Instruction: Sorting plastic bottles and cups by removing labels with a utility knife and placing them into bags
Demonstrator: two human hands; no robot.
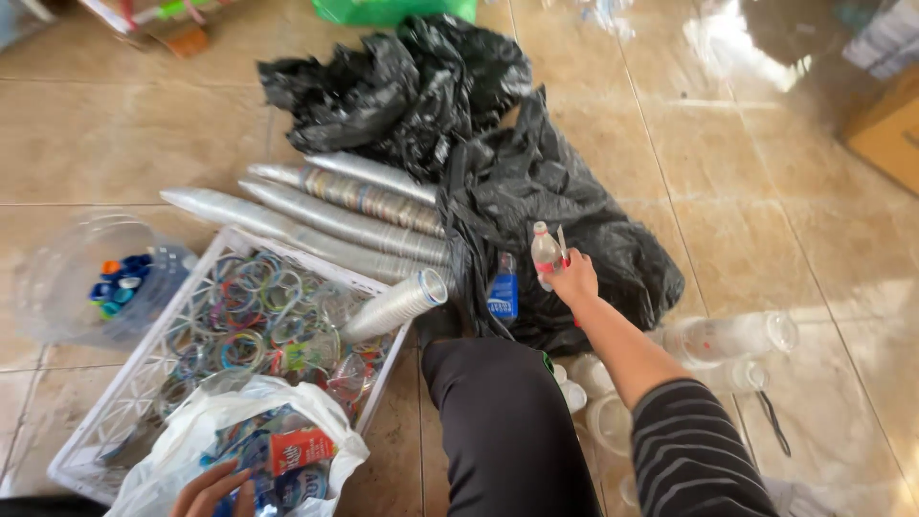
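My right hand (575, 279) reaches forward and grips a small clear plastic bottle (546, 251) with a pink label, held upright over a black plastic bag (565, 201). A thin blade-like tool also seems to sit in that hand, though this is unclear. A bottle with a blue label (504, 287) stands just left of it against the bag. My left hand (212, 490) rests at the bottom edge on a white plastic bag (191, 431) stuffed with torn labels. My dark-trousered knee (498, 412) lies between the two hands.
A white plastic crate (144, 364) holds several coloured cap rings. Long stacks of clear cups (335, 215) lie behind it, one short stack (397, 302) on its rim. A clear bowl (86, 278) with bottle caps sits left. Clear bottles (728, 335) lie right. A cardboard box (890, 134) stands far right.
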